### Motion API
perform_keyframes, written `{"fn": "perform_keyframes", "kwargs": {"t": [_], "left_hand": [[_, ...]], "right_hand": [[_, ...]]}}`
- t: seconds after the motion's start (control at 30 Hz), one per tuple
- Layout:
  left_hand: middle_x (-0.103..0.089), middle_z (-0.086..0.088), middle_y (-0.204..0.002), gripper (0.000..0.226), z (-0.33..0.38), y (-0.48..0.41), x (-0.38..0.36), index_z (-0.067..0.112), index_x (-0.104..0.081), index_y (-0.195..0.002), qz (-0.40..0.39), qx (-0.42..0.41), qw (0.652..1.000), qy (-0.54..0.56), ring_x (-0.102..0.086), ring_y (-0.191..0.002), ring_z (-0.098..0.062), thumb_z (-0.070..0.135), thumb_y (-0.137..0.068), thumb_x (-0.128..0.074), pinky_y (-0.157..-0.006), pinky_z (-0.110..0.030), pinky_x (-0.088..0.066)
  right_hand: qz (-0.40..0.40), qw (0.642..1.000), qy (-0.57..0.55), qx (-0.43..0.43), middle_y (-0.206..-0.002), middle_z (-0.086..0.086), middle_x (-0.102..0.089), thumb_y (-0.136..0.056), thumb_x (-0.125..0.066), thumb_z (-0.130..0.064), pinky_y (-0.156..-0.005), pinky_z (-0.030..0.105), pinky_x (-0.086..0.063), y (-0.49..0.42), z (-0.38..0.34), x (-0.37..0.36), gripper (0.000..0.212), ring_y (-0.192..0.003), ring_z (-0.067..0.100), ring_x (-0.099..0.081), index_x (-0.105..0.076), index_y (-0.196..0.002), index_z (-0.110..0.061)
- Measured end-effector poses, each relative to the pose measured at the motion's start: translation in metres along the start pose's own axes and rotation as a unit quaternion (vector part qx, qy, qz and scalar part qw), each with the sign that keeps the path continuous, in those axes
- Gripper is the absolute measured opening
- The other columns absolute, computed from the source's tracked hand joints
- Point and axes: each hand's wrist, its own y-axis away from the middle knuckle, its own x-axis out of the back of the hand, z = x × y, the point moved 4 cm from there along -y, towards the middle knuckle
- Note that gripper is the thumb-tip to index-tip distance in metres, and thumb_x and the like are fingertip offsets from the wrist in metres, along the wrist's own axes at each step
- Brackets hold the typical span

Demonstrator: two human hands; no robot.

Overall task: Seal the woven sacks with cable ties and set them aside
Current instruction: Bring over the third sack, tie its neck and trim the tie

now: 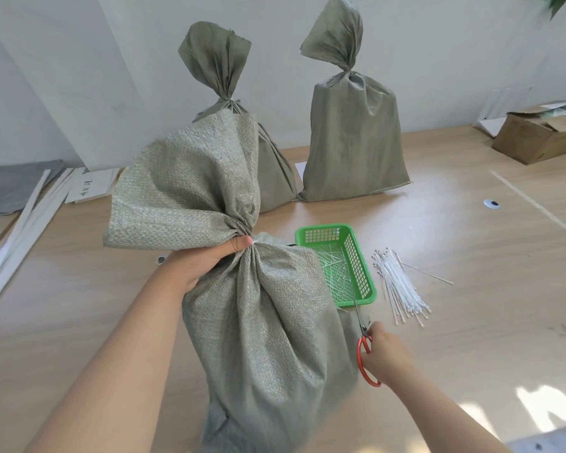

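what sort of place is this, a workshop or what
Likely a small packing workroom: tied grey-green woven sacks stand on a long pale wooden table, a bundle of white plastic cable ties lies beside a green perforated plastic basket, and an open brown cardboard box sits near the wall.

The pale wooden table (pixel 471 243) carries 3 upright woven sacks: the near sack (pixel 268 338), the back-left sack (pixel 275 171) and the back-right sack (pixel 353 142). A green basket (pixel 321 229) sits right of the near sack, with a bundle of white cable ties (pixel 399 289) just beside it. A cardboard box (pixel 536 138) stands far right, and white strips (pixel 23 217) lie far left.
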Motion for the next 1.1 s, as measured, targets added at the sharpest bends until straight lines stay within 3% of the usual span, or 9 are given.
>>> {"fn": "perform_keyframes", "kwargs": {"t": [0.1,0.2,0.3,0.5,0.73,0.9,1.1], "left_hand": [[-0.071,0.009,-0.128,0.096,0.001,0.001,0.001,0.031,-0.07,-0.122,-0.009,-0.008,1.0,0.007,-0.063,-0.123,-0.015,0.069,-0.038,-0.095,-0.112,-0.044,-0.045],[-0.073,0.002,-0.125,0.093,0.006,0.004,0.001,0.019,-0.074,-0.118,-0.04,-0.028,0.999,0.023,-0.065,-0.123,-0.016,0.065,-0.04,-0.096,-0.113,-0.043,-0.044],[-0.073,-0.003,-0.127,0.096,0.011,0.008,0.005,0.01,-0.075,-0.118,-0.062,-0.041,0.997,0.011,-0.064,-0.125,-0.017,0.067,-0.043,-0.094,-0.116,-0.043,-0.041],[-0.076,0.002,-0.118,0.071,0.022,0.018,0.004,0.024,-0.084,-0.096,-0.108,-0.067,0.992,-0.009,-0.066,-0.121,-0.011,0.071,-0.043,-0.091,-0.112,-0.036,-0.043],[-0.076,0.005,-0.12,0.069,0.023,0.024,-0.002,0.027,-0.084,-0.097,-0.129,-0.08,0.988,-0.028,-0.064,-0.123,-0.009,0.073,-0.046,-0.088,-0.107,-0.023,-0.046],[-0.073,0.004,-0.126,0.075,0.015,0.022,-0.011,0.026,-0.082,-0.103,-0.122,-0.06,0.99,-0.025,-0.062,-0.126,-0.012,0.072,-0.044,-0.09,-0.115,-0.035,-0.04],[-0.074,0.003,-0.125,0.075,0.011,0.022,-0.015,0.021,-0.08,-0.107,-0.107,-0.05,0.993,-0.006,-0.064,-0.125,-0.014,0.065,-0.047,-0.094,-0.117,-0.043,-0.039]], "right_hand": [[-0.035,0.999,0.016,-0.035,-0.095,0.004,-0.056,-0.087,-0.055,-0.017,-0.073,0.033,-0.045,-0.002,0.016,-0.021,0.021,-0.092,0.028,-0.06,-0.04,-0.102,-0.015],[-0.062,0.996,0.041,-0.056,-0.114,0.008,-0.062,-0.091,-0.057,-0.022,-0.075,0.029,-0.042,-0.001,0.027,-0.038,0.024,-0.109,0.029,-0.062,-0.042,-0.109,-0.014],[-0.075,0.993,0.051,-0.071,-0.122,0.008,-0.062,-0.095,-0.053,-0.028,-0.081,0.031,-0.045,0.002,0.034,-0.05,0.021,-0.114,0.027,-0.061,-0.037,-0.101,-0.017],[-0.09,0.991,0.067,-0.077,-0.119,0.005,-0.062,-0.092,-0.053,-0.03,-0.073,0.027,-0.039,0.006,0.037,-0.063,0.02,-0.111,0.024,-0.063,-0.037,-0.096,-0.018],[-0.073,0.992,0.074,-0.067,-0.114,0.004,-0.065,-0.09,-0.057,-0.028,-0.069,0.026,-0.039,0.002,0.037,-0.065,0.021,-0.107,0.025,-0.065,-0.038,-0.095,-0.021],[-0.065,0.994,0.063,-0.056,-0.104,0.004,-0.063,-0.086,-0.061,-0.026,-0.069,0.026,-0.042,-0.001,0.036,-0.065,0.023,-0.104,0.026,-0.066,-0.04,-0.096,-0.024],[-0.057,0.994,0.079,-0.047,-0.112,0.004,-0.067,-0.085,-0.064,-0.025,-0.072,0.026,-0.045,-0.001,0.034,-0.063,0.021,-0.105,0.024,-0.067,-0.045,-0.094,-0.025]]}}
